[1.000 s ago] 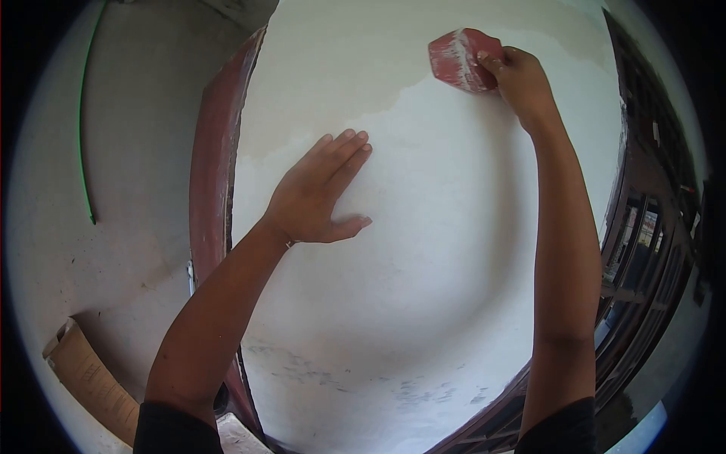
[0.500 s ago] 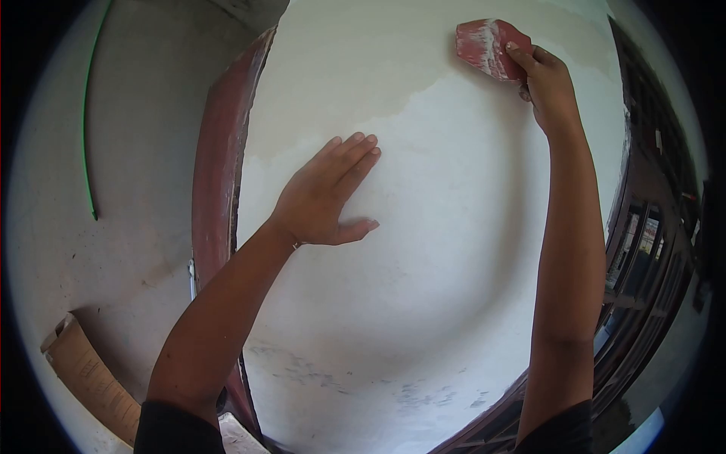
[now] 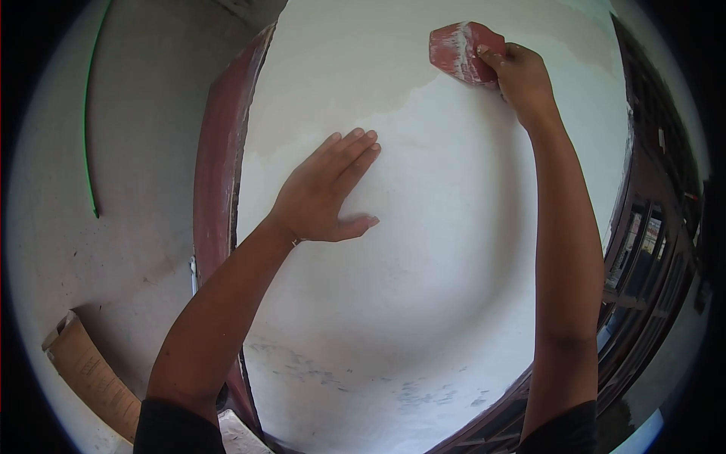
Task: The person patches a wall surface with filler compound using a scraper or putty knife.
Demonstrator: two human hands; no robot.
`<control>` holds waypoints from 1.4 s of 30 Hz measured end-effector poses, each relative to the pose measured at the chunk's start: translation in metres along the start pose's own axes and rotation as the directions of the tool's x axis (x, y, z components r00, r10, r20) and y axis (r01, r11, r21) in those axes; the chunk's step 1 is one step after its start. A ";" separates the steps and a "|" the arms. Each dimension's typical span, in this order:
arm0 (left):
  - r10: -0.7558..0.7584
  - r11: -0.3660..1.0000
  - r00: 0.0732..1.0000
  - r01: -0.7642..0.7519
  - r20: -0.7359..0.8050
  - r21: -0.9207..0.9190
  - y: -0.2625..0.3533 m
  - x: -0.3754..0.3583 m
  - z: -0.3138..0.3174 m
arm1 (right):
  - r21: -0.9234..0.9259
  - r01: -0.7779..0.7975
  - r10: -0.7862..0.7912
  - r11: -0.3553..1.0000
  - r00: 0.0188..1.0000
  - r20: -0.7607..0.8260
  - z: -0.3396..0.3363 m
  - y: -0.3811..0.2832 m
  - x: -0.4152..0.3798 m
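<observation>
My left hand [image 3: 321, 189] lies flat against a white wall panel [image 3: 423, 250], fingers stretched up to the right and thumb apart. Higher up, on the right, my right hand [image 3: 527, 82] grips a flat, dark red scraper [image 3: 454, 51] with angled corners. A streak of white paste or powder runs across its face. My thumb presses on the near side; the other fingers are mostly hidden behind it. The scraper is at the panel's upper part, near the border between a greyish area above and a whiter area below; whether its edge touches cannot be told.
A dark red wooden frame [image 3: 219, 151] borders the panel on the left. Beyond it are a grey wall with a green cord [image 3: 88, 151] and a piece of brown cardboard [image 3: 91, 371]. Dark window frames [image 3: 643, 250] stand at the right. Grey marks [image 3: 423, 393] dot the panel's lower part.
My right hand has moved left with the scraper, and the forearm leans further left. My left hand has stayed in nearly the same place on the panel.
</observation>
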State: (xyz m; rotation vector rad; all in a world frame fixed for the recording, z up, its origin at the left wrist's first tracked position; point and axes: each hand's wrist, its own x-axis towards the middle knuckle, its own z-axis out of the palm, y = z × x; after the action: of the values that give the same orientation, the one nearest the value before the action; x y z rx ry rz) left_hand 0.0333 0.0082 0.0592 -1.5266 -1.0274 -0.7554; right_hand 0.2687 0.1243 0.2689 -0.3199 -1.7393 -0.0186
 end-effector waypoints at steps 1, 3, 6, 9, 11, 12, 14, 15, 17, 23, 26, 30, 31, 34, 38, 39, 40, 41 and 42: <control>-0.002 1.000 1.000 0.002 -0.001 0.005 0.000 0.000 0.000 | 0.000 -0.001 0.001 1.000 1.000 -0.001 -0.006 -0.001 -0.002; 0.002 1.000 1.000 -0.002 -0.008 0.009 0.000 -0.001 0.001 | 0.233 -0.072 0.087 0.970 0.995 -0.053 -0.017 0.000 -0.005; 0.003 1.000 1.000 -0.003 -0.007 0.010 0.000 0.000 -0.001 | 0.336 -0.005 0.009 0.942 1.000 -0.010 -0.004 0.001 -0.005; 0.002 1.000 1.000 -0.002 -0.005 -0.002 0.000 0.001 0.000 | 0.143 -0.014 0.021 0.990 0.999 -0.044 -0.003 0.002 -0.006; -0.002 1.000 1.000 0.002 -0.013 -0.004 0.000 0.000 -0.001 | 0.262 -0.131 0.144 0.956 0.989 -0.032 -0.014 0.003 -0.005; -0.002 1.000 1.000 0.002 -0.013 -0.002 0.001 0.000 -0.001 | 0.264 -0.130 0.143 0.956 0.989 -0.031 -0.012 0.002 -0.004; -0.002 1.000 1.000 0.002 -0.011 0.001 0.001 0.001 -0.001 | 0.408 -0.064 0.070 0.911 0.998 0.001 -0.008 0.003 -0.003; -0.001 1.000 1.000 0.001 -0.010 0.001 0.001 0.000 -0.001 | 0.376 -0.030 0.031 0.926 1.000 0.004 0.000 0.001 -0.004; 0.001 1.000 1.000 -0.001 -0.007 -0.001 0.001 0.001 -0.001 | 0.242 -0.006 0.015 0.970 0.999 -0.037 0.001 0.003 -0.002; 0.010 1.000 1.000 -0.010 -0.020 0.001 0.000 0.000 0.000 | 0.374 -0.016 0.018 0.927 1.000 0.000 -0.003 0.004 -0.001; 0.003 1.000 1.000 -0.003 -0.011 -0.011 0.001 0.001 -0.001 | 0.049 0.052 -0.046 0.997 0.993 -0.111 0.002 0.005 -0.004; 0.012 1.000 1.000 -0.012 -0.013 0.011 0.000 0.000 0.000 | 0.367 -0.031 0.033 0.930 0.999 0.002 -0.008 0.003 0.003; 0.022 1.000 1.000 -0.022 -0.016 0.017 0.000 0.000 0.000 | 0.350 -0.007 0.009 0.937 1.000 -0.004 0.000 0.003 0.001; 0.011 1.000 1.000 -0.011 -0.008 0.010 0.000 0.000 -0.001 | 0.120 0.026 -0.015 0.992 0.996 -0.088 0.002 0.002 -0.003; 0.015 1.000 1.000 -0.015 -0.011 0.006 0.000 0.000 -0.001 | 0.304 -0.050 0.034 0.951 0.998 0.058 -0.003 -0.001 0.001; 0.014 1.000 1.000 -0.014 -0.017 0.004 0.000 0.000 -0.002 | 0.317 -0.038 0.017 0.948 0.997 0.069 0.005 -0.005 -0.006; 0.013 1.000 1.000 -0.013 -0.022 0.001 0.001 0.000 -0.001 | 0.315 -0.039 0.018 0.948 0.997 0.069 0.004 -0.003 -0.006; 0.013 1.000 1.000 -0.013 -0.022 -0.002 0.001 0.000 -0.001 | 0.133 0.016 -0.016 0.991 1.000 -0.002 0.004 -0.001 -0.006; 0.012 1.000 1.000 -0.013 -0.020 -0.004 0.001 0.001 -0.001 | -0.057 0.059 -0.063 0.997 0.996 -0.065 0.003 0.000 -0.005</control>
State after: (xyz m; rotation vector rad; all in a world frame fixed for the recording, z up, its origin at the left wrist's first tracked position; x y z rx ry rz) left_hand 0.0341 0.0075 0.0596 -1.5249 -1.0009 -0.7635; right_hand 0.2670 0.1238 0.2634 -0.3032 -1.6840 -0.1207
